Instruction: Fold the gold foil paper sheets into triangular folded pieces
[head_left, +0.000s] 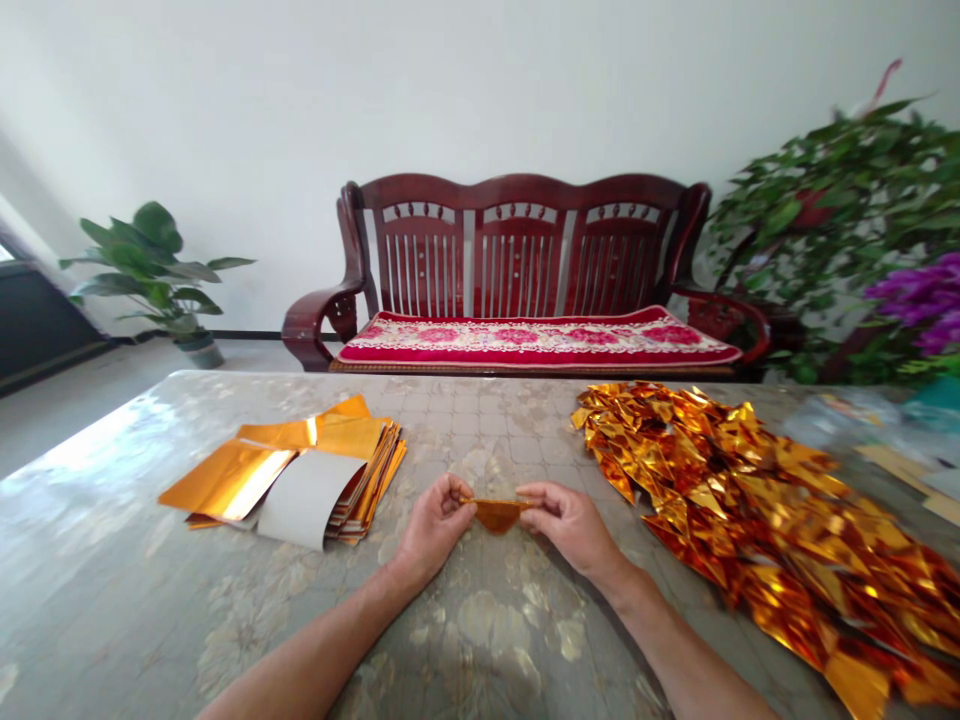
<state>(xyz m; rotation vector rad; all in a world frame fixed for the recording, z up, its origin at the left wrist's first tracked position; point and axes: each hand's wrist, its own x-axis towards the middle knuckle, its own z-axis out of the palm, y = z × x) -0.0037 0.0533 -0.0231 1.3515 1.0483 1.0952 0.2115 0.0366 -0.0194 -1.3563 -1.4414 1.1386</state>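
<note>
A small piece of folded gold foil paper (498,516) is stretched between my two hands, just above the middle of the table. My left hand (439,527) pinches its left end between thumb and fingers. At the right end, my right hand (568,525) grips it the same way. To the left lies a loose stack of gold foil sheets (225,475), with one pale sheet backside (300,497) turned up. A long heap of folded gold foil pieces (742,500) spreads over the right side.
The table (480,640) has a patterned, glossy cover. Clear plastic bags (840,420) and tan card strips (900,470) lie at its right edge. Beyond it stands a dark red wooden bench (517,250). Potted plants (161,260) flank the bench, with purple flowers (922,300) at right.
</note>
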